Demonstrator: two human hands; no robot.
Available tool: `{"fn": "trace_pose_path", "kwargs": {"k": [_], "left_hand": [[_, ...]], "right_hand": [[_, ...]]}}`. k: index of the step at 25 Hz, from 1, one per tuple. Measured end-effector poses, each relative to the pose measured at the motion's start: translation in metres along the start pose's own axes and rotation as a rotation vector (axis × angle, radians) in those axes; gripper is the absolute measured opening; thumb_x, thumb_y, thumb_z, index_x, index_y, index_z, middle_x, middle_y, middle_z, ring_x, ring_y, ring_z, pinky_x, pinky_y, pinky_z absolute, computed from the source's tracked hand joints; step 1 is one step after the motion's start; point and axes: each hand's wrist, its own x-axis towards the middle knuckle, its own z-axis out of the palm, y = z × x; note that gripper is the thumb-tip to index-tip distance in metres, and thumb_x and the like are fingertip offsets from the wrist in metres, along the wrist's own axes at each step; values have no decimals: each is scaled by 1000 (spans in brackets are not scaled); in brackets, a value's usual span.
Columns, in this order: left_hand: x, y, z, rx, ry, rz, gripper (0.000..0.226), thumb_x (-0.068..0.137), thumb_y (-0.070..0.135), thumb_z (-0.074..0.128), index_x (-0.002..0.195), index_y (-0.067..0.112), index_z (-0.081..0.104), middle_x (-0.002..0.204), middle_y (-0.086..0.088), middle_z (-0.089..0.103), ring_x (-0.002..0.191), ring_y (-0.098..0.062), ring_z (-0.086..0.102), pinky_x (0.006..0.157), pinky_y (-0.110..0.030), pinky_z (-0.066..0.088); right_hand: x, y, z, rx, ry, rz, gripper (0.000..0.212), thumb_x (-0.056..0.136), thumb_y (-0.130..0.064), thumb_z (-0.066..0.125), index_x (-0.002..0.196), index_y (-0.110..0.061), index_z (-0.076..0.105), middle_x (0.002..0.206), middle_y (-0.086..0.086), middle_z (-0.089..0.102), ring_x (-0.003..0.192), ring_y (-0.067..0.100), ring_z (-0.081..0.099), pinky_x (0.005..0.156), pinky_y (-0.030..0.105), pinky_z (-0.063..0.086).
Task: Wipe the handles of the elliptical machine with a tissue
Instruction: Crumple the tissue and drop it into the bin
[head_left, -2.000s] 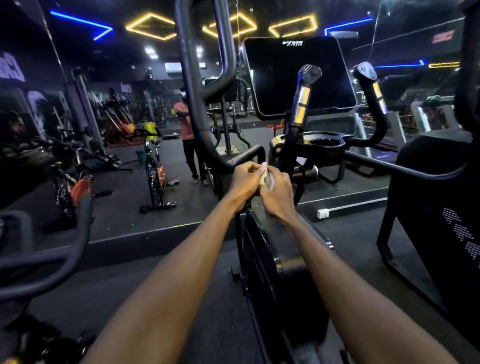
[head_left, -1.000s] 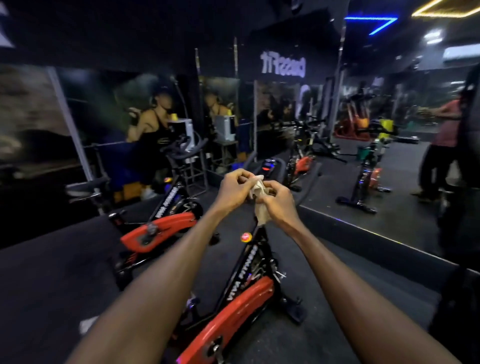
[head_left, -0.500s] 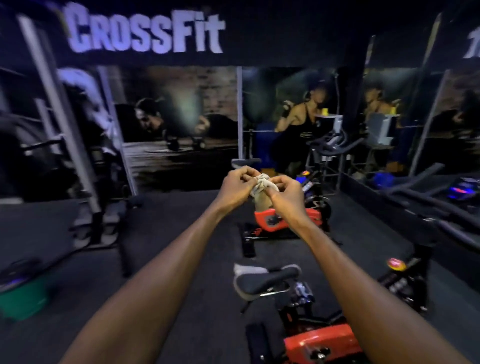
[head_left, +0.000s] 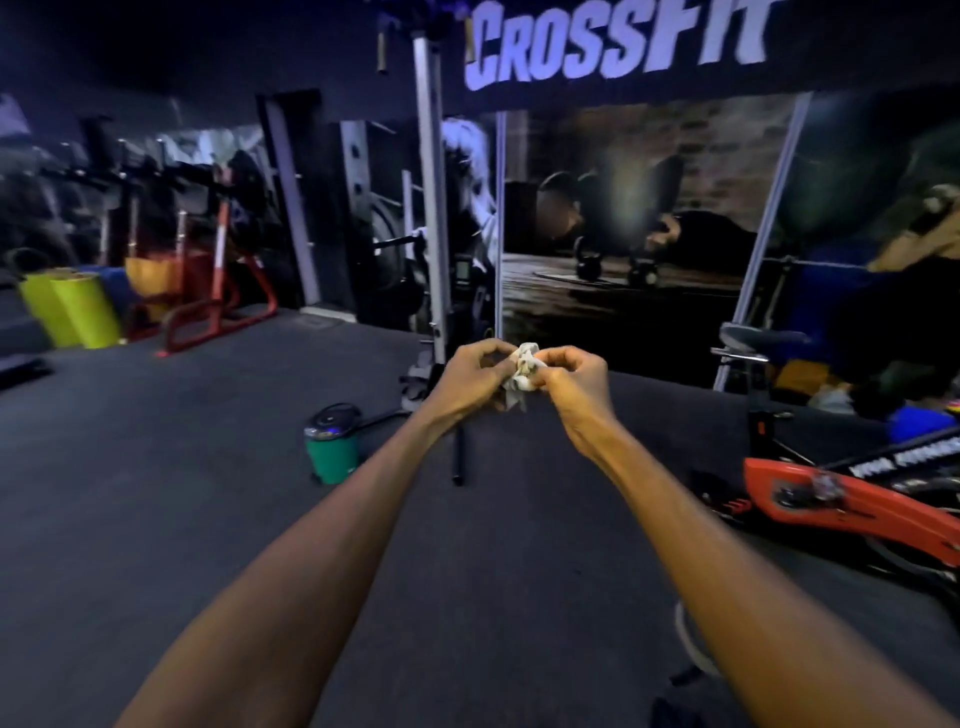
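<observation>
A crumpled white tissue (head_left: 524, 370) is held out in front of me at chest height, pinched from both sides. My left hand (head_left: 475, 376) grips its left side with curled fingers. My right hand (head_left: 574, 376) pinches its right side between thumb and fingers. Both arms are stretched forward over the dark gym floor. The elliptical machine and its handles are out of view.
A green pedal bin (head_left: 332, 447) with a dark lid stands on the floor ahead left. A red spin bike (head_left: 852, 506) lies at the right. A metal rig post (head_left: 434, 208) rises behind my hands. Yellow rolls (head_left: 78, 309) and red racks (head_left: 218, 306) line the far left.
My view has swung left, away from the elliptical and past the spin bikes toward the CrossFit wall. Both hands have kept hold of the tissue, crumpling it between them.
</observation>
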Motion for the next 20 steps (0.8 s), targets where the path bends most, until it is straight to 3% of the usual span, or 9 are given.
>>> {"fn": "trace_pose_path", "kwargs": {"k": [2,4,6,8,11,14,20], "left_hand": [[3,-15,-23,0,93,-46,12,96,15,61,103,8,68,76,-15,67,56,-21,64,54,-35,57],[7,-33,-43,16,191,-79,7,89,23,68,93,19,71,82,-18,71,64,-29,68,65,-46,61],[13,-57,-68,72,275,-105,12,81,30,68,90,24,73,86,-15,73,77,-33,71,73,-50,60],[16,-79,-90,89,326,-130,14,84,24,68,94,18,74,88,-13,74,80,-30,71,75,-48,60],[26,-105,-127,108,368,-141,9,89,10,66,95,14,73,89,-11,75,77,-23,70,75,-44,60],[48,-139,-177,128,394,-160,12,89,9,66,95,16,73,92,-8,75,87,-24,72,80,-43,60],[101,-214,-283,72,357,-213,18,98,20,56,94,9,70,78,-15,70,65,-26,63,65,-46,56]], "right_hand": [[8,1,31,37,-87,2,21,69,3,71,77,-16,73,81,6,74,77,15,68,73,37,56],[17,6,59,38,-144,-15,24,75,8,71,78,-16,72,80,4,73,73,11,67,68,29,55],[27,14,90,44,-189,-15,23,78,6,72,76,-17,71,77,4,73,70,12,68,66,32,57],[36,23,120,45,-234,10,22,81,5,71,75,-16,70,73,5,71,62,11,66,59,31,56],[53,32,168,40,-284,16,19,80,3,72,75,-16,70,77,10,72,70,22,68,67,42,57],[81,42,230,39,-322,17,20,80,5,68,76,-14,69,79,13,73,74,29,70,73,51,59],[138,57,358,105,-323,64,20,82,9,63,79,-10,69,75,10,73,63,19,68,63,38,57]]}}
